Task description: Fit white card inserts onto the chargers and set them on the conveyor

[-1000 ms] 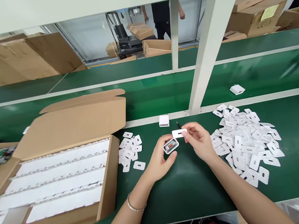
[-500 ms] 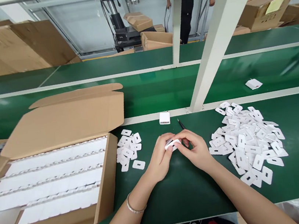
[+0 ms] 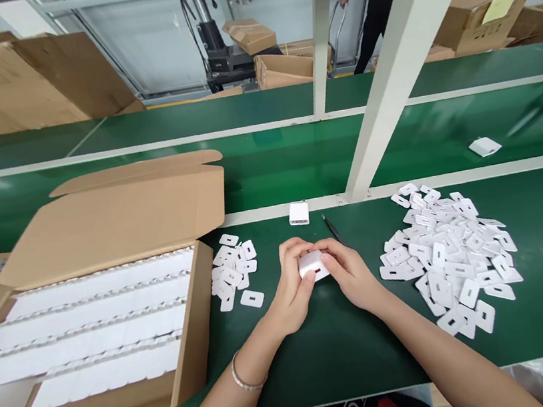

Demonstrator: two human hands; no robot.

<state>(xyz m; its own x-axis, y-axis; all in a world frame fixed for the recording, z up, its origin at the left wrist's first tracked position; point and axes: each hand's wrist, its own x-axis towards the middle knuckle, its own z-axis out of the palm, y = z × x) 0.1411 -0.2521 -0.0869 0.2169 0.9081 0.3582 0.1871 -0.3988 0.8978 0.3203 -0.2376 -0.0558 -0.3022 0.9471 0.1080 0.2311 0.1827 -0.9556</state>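
Observation:
Between my two hands is a small white plastic case [image 3: 312, 264], with a dark slot on the end facing me. My left hand [image 3: 291, 288] grips its left side, fingers behind and thumb at the front. On the right side my right hand [image 3: 355, 272] presses it with thumb and fingers. Another white case [image 3: 298, 213] stands beyond my hands by the back rail. A pair of black tweezers [image 3: 331, 227] lies just behind my right hand. Slotted white plates form a small pile [image 3: 233, 269] to the left and a large heap [image 3: 453, 255] to the right.
An open cardboard box [image 3: 194, 335] with rows of white pieces takes up the left of the green bench [image 3: 343, 355]. A slanting white post [image 3: 399, 71] rises behind the bench. A white piece [image 3: 485, 146] rides on the green belt, and a person [image 3: 382, 6] stands beyond.
The case in my hands has tilted, so more of its top shows. My right fingers have closed in around it. The white piece on the belt has moved right, as has the person behind.

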